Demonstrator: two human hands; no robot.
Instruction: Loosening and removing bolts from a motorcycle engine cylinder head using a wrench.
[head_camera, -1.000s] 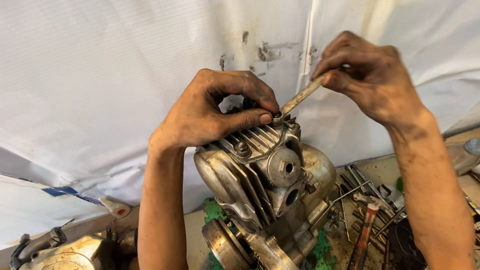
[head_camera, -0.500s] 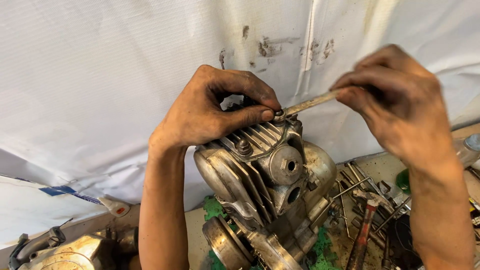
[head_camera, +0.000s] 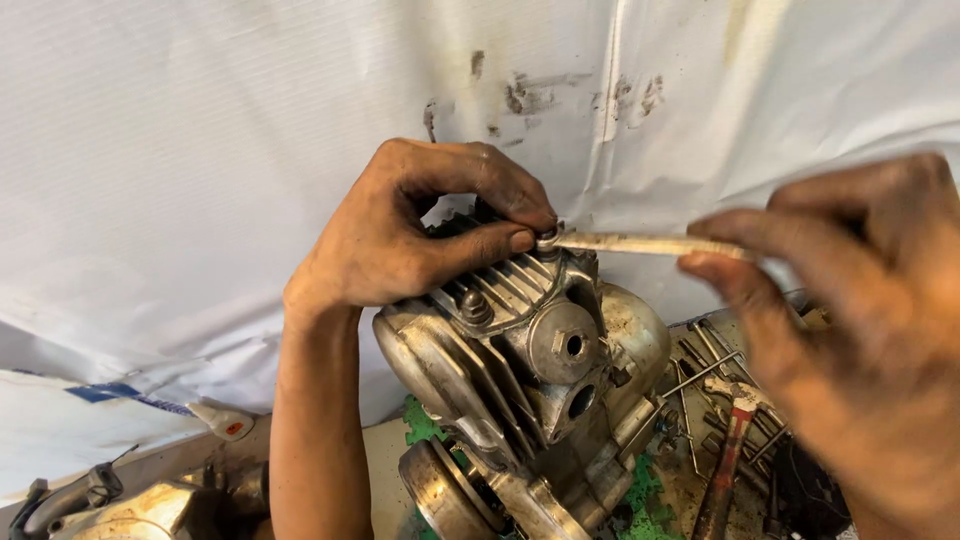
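Pinching the wrench (head_camera: 650, 244) by its free end, the right hand (head_camera: 850, 340) held it level, long axis running leftward to the nut atop the engine (head_camera: 520, 370) (finned, grimy), where the nearer left hand's (head_camera: 400, 240) fingers (head_camera: 500, 242) steadied its head.

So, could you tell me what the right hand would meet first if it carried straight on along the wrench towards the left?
Probably the left hand, pinching the wrench head on the engine; depth is unclear.
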